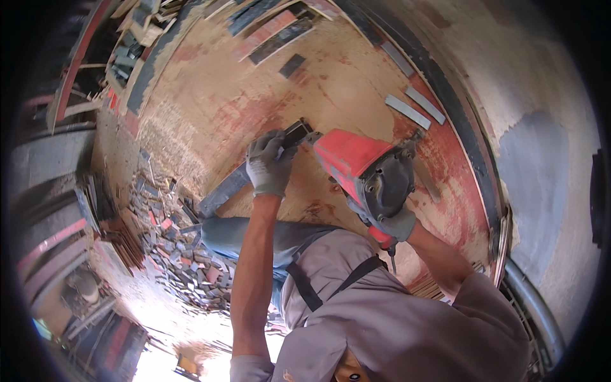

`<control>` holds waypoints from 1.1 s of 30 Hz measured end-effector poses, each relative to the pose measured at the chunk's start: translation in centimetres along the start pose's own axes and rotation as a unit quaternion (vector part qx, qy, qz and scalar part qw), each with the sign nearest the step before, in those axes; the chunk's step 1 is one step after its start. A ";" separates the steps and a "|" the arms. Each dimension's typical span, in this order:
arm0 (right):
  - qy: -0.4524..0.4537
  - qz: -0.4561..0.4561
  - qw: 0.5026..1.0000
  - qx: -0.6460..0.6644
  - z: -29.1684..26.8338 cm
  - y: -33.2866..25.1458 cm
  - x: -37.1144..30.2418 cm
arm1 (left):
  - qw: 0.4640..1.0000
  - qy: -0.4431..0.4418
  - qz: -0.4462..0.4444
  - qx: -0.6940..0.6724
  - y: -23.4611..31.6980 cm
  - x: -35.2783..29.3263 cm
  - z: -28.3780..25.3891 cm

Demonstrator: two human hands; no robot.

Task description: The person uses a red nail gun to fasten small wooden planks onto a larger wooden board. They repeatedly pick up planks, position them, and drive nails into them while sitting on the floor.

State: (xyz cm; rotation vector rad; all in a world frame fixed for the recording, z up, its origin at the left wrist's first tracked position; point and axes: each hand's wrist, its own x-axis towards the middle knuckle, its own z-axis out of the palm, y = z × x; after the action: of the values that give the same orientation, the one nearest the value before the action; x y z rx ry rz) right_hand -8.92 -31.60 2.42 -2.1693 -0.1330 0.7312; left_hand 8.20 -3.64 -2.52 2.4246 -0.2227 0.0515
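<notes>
Head view gives me both gloved hands at work over a dusty, red-patched surface (pixel 210 95). Somebody's left hand (pixel 270 162) has its fingers bent down over a dark board (pixel 226 189), gripping it near the far end, while the right hand (pixel 398 224), partly hidden, is wrapped round a red and black power tool (pixel 350 156). That tool's nose sits just beside the board's far end; whether they touch, I can't tell.

I'd judge this board to be partway through: it's positioned and held, but I see no finished result on it. Loose dark and red-faced boards (pixel 264 38) lie farther back, perhaps left to do.

As for the board, it's long, narrow and straight-edged, nearly black, lying flat and slanting away from the person's knee.
</notes>
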 end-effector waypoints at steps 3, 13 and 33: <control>0.108 -0.050 0.993 0.005 -1.4 -3.2 3.2 | 1.000 -0.008 -0.010 -0.011 0.3 0.2 0.1; 0.059 0.069 0.977 0.194 -4.3 -8.3 4.6 | 0.998 0.025 -0.018 -0.047 -0.4 -0.2 0.3; 0.151 0.080 0.984 0.046 -1.1 -1.1 -2.5 | 0.998 0.003 -0.028 0.063 -0.5 -1.5 -3.6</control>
State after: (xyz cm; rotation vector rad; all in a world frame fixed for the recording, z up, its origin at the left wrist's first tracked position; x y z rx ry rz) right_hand -10.20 -32.47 4.94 -2.1904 0.2308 0.4784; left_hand 6.87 -0.74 -0.24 2.5541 -0.1537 0.0489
